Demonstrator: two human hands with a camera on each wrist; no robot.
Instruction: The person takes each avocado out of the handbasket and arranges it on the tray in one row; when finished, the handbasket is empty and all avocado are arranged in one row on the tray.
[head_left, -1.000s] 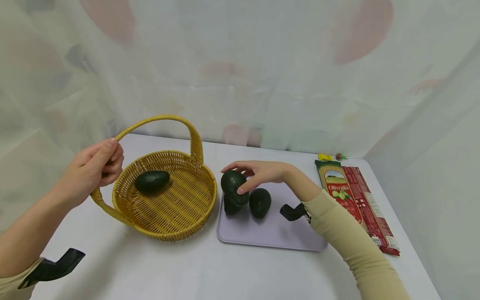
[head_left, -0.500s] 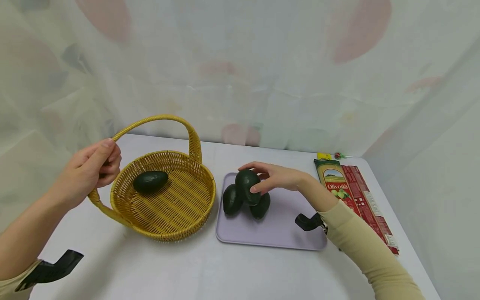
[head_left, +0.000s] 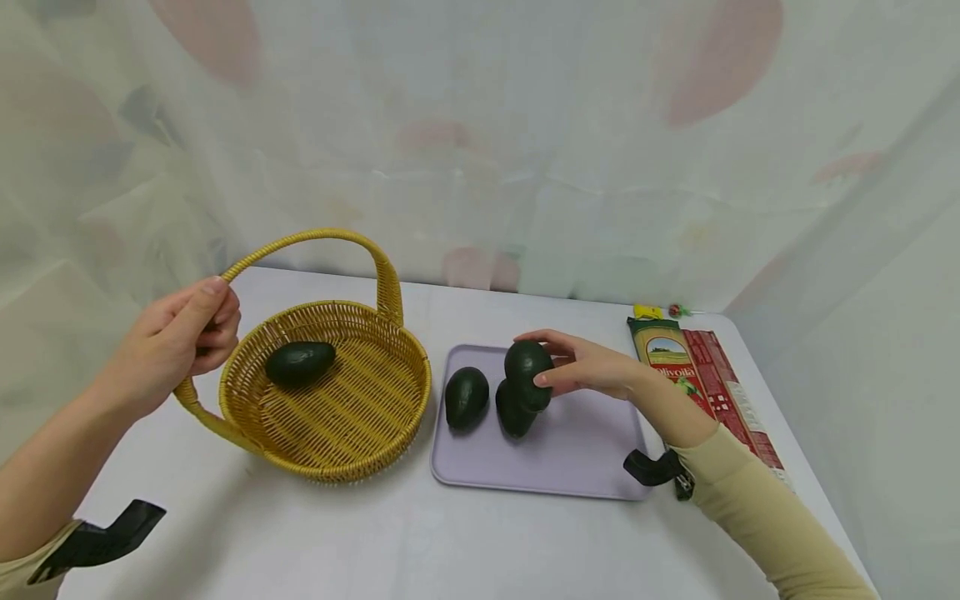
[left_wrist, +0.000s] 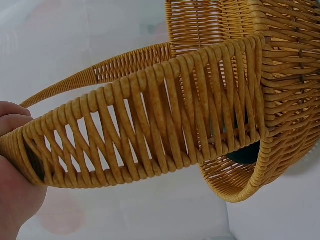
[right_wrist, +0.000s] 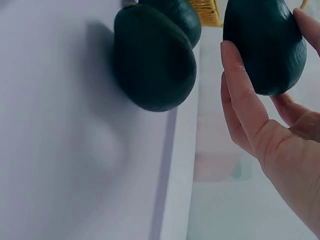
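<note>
My left hand (head_left: pixel 187 329) grips the handle of a yellow wicker basket (head_left: pixel 416 400), whose woven side fills much of the left wrist view. One dark green avocado (head_left: pixel 300 364) lies inside the basket. Over the lilac tray (head_left: pixel 585 467), my right hand (head_left: pixel 585 367) holds another avocado (head_left: pixel 527 375) between thumb and fingers. Two more avocados rest on the tray: a left one (head_left: pixel 467 398) and a right one (head_left: pixel 513 412), the latter partly hidden behind the held avocado. The right wrist view shows the held avocado (right_wrist: pixel 265 45) raised off the tray.
Right of the tray lie an Olivoilà packet (head_left: pixel 671 354) and a dark red packet (head_left: pixel 723 383), both partly covered by the right arm. A small yellow packet (head_left: pixel 648 312) and a lollipop (head_left: pixel 677 311) sit at the table's back edge. A patterned curtain (head_left: pixel 480 167) hangs behind.
My right hand has moved right across the tray with the avocado in its fingers, uncovering the left avocado on the tray. My left hand and the basket have stayed nearly still.
</note>
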